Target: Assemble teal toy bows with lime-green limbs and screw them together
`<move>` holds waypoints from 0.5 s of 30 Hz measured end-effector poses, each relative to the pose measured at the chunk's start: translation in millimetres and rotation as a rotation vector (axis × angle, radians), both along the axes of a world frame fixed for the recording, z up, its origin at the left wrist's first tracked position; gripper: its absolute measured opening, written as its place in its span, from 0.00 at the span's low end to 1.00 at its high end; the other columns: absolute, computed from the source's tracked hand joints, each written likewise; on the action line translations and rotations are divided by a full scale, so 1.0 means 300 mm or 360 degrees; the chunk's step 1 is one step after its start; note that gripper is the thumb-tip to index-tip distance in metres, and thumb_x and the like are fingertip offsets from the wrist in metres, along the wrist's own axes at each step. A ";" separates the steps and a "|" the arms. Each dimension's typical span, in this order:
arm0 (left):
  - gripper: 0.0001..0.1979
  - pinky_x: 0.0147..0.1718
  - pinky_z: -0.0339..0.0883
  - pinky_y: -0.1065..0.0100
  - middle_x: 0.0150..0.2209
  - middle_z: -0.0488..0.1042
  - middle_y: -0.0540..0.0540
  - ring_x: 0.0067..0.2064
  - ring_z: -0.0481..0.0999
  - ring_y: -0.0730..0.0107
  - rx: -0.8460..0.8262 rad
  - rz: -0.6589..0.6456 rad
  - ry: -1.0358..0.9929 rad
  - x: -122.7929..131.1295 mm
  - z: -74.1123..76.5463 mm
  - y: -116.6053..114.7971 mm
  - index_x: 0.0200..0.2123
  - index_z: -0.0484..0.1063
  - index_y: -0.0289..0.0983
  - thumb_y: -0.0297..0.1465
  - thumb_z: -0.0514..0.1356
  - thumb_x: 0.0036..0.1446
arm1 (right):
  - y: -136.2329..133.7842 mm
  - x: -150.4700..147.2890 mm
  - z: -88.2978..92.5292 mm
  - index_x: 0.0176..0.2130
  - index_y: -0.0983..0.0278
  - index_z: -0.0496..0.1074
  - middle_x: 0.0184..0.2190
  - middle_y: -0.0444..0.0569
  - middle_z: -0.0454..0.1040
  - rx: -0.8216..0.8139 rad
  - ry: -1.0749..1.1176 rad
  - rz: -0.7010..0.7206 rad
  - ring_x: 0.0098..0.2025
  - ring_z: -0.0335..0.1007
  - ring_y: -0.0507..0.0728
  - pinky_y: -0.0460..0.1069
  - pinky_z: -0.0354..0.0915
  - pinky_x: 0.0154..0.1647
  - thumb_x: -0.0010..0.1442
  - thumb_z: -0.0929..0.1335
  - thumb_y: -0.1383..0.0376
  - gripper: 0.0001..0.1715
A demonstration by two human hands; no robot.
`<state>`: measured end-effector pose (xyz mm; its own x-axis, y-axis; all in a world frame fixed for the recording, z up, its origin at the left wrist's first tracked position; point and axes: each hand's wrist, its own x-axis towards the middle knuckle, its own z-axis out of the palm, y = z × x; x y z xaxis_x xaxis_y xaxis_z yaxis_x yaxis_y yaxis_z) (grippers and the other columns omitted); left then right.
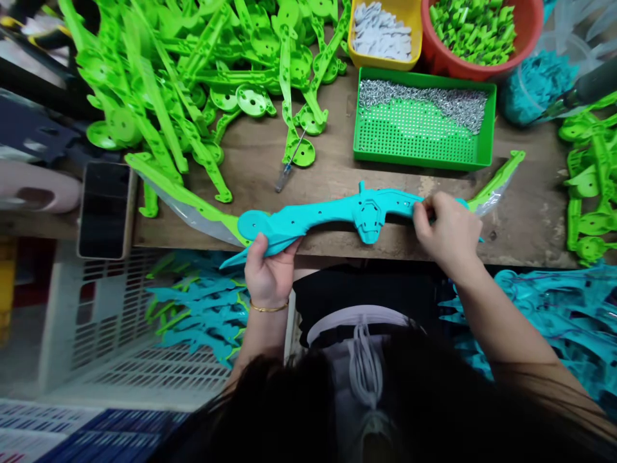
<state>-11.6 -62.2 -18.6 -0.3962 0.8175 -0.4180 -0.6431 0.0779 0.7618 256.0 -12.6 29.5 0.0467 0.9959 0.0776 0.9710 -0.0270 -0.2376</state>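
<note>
- Resting at far left, a phone (105, 209) is lying outside my working space, probably on purpose.
- A heap of green limbs (123, 122) is filling the back, presumably as reachable stock.
- My left hand (267, 270) is grasping the turquoise bow (332, 209), thumb above, fingers beneath, likely steadying it along the near edge of the bench (332, 154).
- A screwdriver (284, 179) is pointing its handle towards me, as if for easy pickup.
- A green tray (427, 157) is holding metal bits just behind the bow, seemingly for quick picking.
- My right hand (450, 238) is curling over the bow's right section, touching it; I'm not managing to tell what its fingertips are pinching, if anything.
</note>
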 end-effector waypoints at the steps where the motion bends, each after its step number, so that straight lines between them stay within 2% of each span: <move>1: 0.13 0.51 0.74 0.56 0.44 0.80 0.45 0.56 0.74 0.56 0.0003 0.0000 0.0006 -0.001 -0.001 -0.001 0.38 0.77 0.39 0.37 0.67 0.49 | 0.003 -0.005 -0.004 0.29 0.61 0.66 0.28 0.50 0.73 -0.0023 -0.0048 0.0031 0.27 0.63 0.56 0.50 0.41 0.26 0.61 0.62 0.59 0.12; 5: 0.14 0.49 0.75 0.57 0.40 0.81 0.45 0.52 0.77 0.56 0.0017 0.0025 0.0006 0.005 -0.004 -0.001 0.36 0.76 0.37 0.37 0.68 0.47 | 0.017 0.010 0.002 0.30 0.62 0.67 0.31 0.53 0.73 -0.0113 -0.0137 0.0199 0.30 0.66 0.57 0.51 0.49 0.29 0.63 0.60 0.60 0.13; 7: 0.13 0.47 0.76 0.59 0.38 0.82 0.45 0.49 0.78 0.58 0.0012 0.0030 -0.0006 0.007 -0.002 -0.001 0.36 0.76 0.38 0.37 0.68 0.48 | 0.016 0.060 0.026 0.34 0.63 0.69 0.31 0.53 0.74 -0.0163 -0.0057 0.0357 0.32 0.68 0.59 0.52 0.55 0.32 0.64 0.61 0.56 0.15; 9: 0.11 0.45 0.76 0.61 0.36 0.81 0.47 0.46 0.79 0.61 -0.0008 0.0049 -0.0012 -0.007 0.009 -0.003 0.36 0.76 0.39 0.37 0.67 0.49 | 0.001 0.133 0.061 0.43 0.63 0.70 0.38 0.55 0.75 -0.0127 -0.0001 0.0547 0.40 0.70 0.63 0.56 0.60 0.39 0.61 0.64 0.47 0.24; 12: 0.08 0.39 0.77 0.64 0.34 0.81 0.50 0.41 0.80 0.65 -0.0003 0.0138 -0.0005 -0.086 0.054 -0.022 0.35 0.77 0.40 0.37 0.65 0.52 | -0.040 0.231 0.115 0.59 0.61 0.62 0.53 0.60 0.70 -0.0017 -0.0101 0.0853 0.54 0.66 0.69 0.64 0.57 0.53 0.54 0.64 0.37 0.44; 13: 0.08 0.38 0.78 0.65 0.34 0.82 0.51 0.39 0.79 0.66 0.0018 0.0170 0.0010 -0.127 0.080 -0.037 0.35 0.77 0.40 0.37 0.64 0.53 | -0.056 0.245 0.130 0.60 0.60 0.61 0.53 0.59 0.71 -0.0017 -0.0137 0.0957 0.54 0.66 0.69 0.65 0.55 0.55 0.53 0.64 0.35 0.46; 15: 0.08 0.38 0.77 0.67 0.36 0.82 0.54 0.41 0.79 0.68 0.0100 0.0245 0.0082 -0.215 0.142 -0.082 0.37 0.77 0.41 0.37 0.64 0.55 | -0.086 0.229 0.151 0.58 0.59 0.63 0.43 0.55 0.75 -0.0018 -0.0148 0.1147 0.46 0.70 0.67 0.64 0.56 0.54 0.52 0.65 0.35 0.45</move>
